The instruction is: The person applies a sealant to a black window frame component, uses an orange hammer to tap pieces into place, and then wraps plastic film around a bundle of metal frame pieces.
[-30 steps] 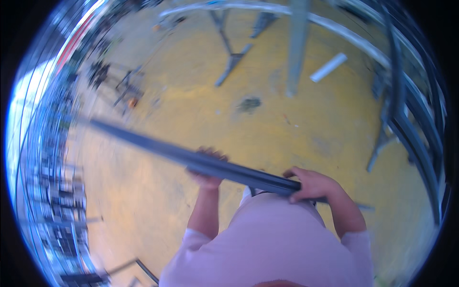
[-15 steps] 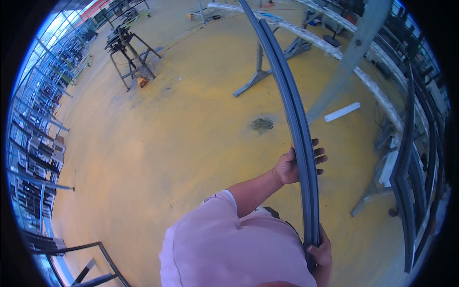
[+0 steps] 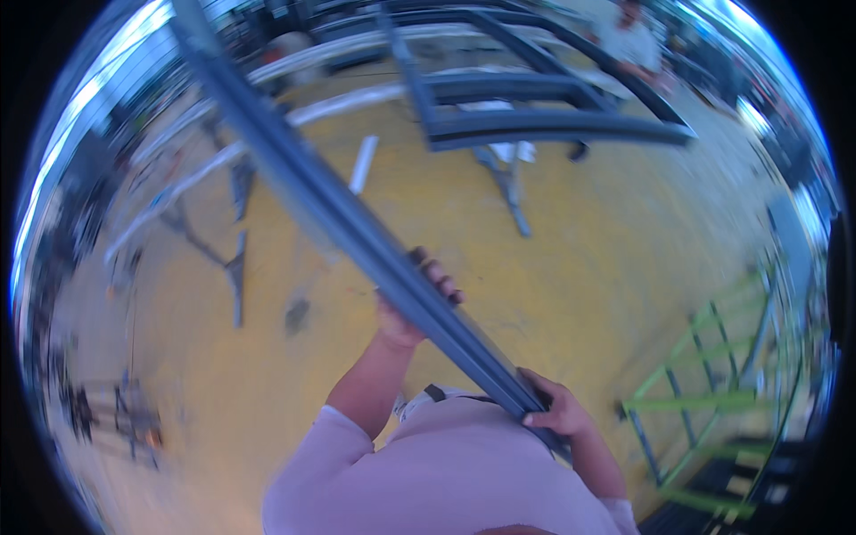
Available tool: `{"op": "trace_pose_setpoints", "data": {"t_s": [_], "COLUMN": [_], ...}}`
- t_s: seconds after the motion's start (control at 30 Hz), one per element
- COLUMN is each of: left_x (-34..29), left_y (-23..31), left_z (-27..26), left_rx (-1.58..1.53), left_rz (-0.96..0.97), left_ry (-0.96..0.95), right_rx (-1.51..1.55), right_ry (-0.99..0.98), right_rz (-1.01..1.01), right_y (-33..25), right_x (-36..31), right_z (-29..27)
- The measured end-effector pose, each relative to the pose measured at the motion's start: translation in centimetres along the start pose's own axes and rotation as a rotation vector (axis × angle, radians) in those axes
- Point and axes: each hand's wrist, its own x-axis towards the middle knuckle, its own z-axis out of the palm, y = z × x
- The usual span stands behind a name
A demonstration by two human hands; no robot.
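I carry a long dark grey grooved profile [image 3: 343,201] that runs slantwise from the upper left down to my waist. My left hand [image 3: 412,308] is wrapped round it from below near the middle of the view, its fingertips showing past the far side. Close to the profile's near end, my right hand [image 3: 551,406] grips it with the thumb on top. The picture is smeared by motion toward the upper left, where the far end leaves sight.
Ahead, a dark grey frame [image 3: 517,134] rests on wrapped rails [image 3: 348,100] with metal stand legs. A white strip [image 3: 363,165] lies beyond the profile. A green rack [image 3: 704,401] stands at right. Another person [image 3: 631,45] is at the far right behind the frame.
My view has swung to the right, bringing the frame, green rack and other person into sight. The profile now slants to the upper left, and both hands still hold it.
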Motion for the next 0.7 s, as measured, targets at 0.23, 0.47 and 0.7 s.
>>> {"op": "trace_pose_setpoints", "data": {"t_s": [0.23,0.47,0.7], "left_x": [11.4,19.7,31.3], "left_y": [-15.0,-32.2,-51.9], "left_z": [2.1,0.0,-3.9], "left_rx": [0.014,-0.097,-0.212], "left_rz": [-0.273,-0.565,-0.807], "left_ry": [-0.081,-0.089,-0.166], "right_rx": [0.115,0.207,0.239], "right_ry": [0.151,0.403,0.67], "right_rz": [-0.011,-0.058,0.062], "right_y": [3.8,9.6,10.9], "right_x": [-8.3,-14.0,-16.7], "right_z": [-8.7,-17.1,-31.9]}}
